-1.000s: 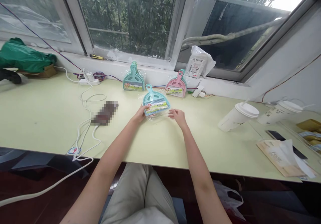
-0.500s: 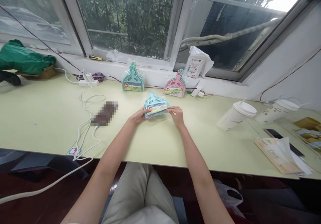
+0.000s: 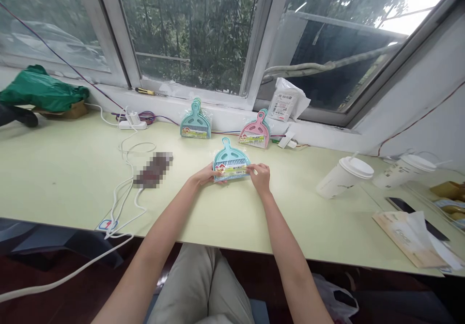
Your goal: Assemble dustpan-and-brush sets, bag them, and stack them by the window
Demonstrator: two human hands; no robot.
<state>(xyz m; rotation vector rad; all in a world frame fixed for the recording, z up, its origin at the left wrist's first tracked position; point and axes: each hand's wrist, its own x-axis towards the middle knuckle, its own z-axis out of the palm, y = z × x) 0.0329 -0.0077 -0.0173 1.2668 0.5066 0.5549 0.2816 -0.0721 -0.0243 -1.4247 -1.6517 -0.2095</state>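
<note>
A light-blue dustpan and brush set (image 3: pixel 229 159) in clear wrapping, with a green and yellow label, is held upright just above the table. My left hand (image 3: pixel 206 174) grips its lower left corner, thumb in front. At its right edge my right hand (image 3: pixel 260 175) pinches the set near the label's end. Against the wall behind stand a stack of wrapped teal dustpan sets (image 3: pixel 195 120) and, to the right, a pink dustpan set (image 3: pixel 255 131) with a teal one behind it.
On the pale table (image 3: pixel 225 217), white cables (image 3: pixel 125 169) and a blurred object (image 3: pixel 153 170) lie left. A power strip (image 3: pixel 132 123) sits behind. At right are two white cups (image 3: pixel 345 176), a phone (image 3: pixel 417 217) and paper packets (image 3: pixel 407 239). A white package (image 3: pixel 285 100) rests on the sill.
The blue set has turned more upright, its face and label now fuller in view. Both hands still hold it. The whole view has shifted slightly, with the table lower in frame.
</note>
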